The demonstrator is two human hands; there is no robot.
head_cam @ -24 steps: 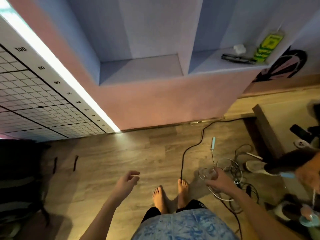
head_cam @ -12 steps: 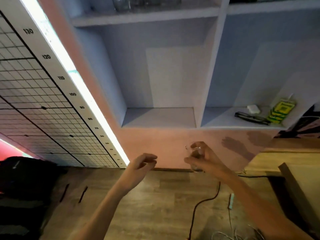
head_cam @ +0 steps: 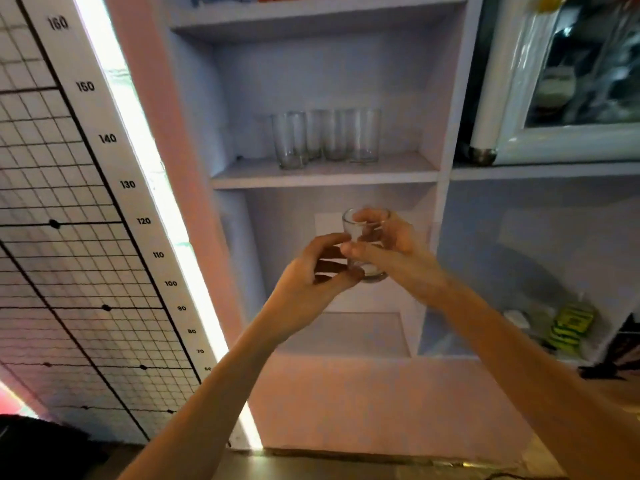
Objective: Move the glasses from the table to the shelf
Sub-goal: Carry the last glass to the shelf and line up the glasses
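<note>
Head view shows a small clear drinking glass (head_cam: 365, 244) held upright in front of the pale lilac shelving unit, its open rim at the top and its thick base at the bottom. The right hand (head_cam: 391, 251) is wrapped around the glass, fingers curled behind it and thumb across the front. The left hand (head_cam: 311, 282) is half-closed beside it, its fingertips (head_cam: 349, 271) touching the lower part of the glass, so both hands share it; whether the left bears any weight cannot be told. Straight above the hands lies the white shelf board (head_cam: 323, 174), and on it, set back from the front edge, stands a row of tall clear tumblers (head_cam: 327, 136), close together. The held glass sits below that board, in front of the open compartment beneath, with its long axis vertical. The coming move, as I judge it, turns on that: the glass must rise past the board's front edge and then go inward, staying upright, to land on the bare strip in front of or beside the tumblers. The right hand has the fuller grasp and seems better placed to carry it up.
</note>
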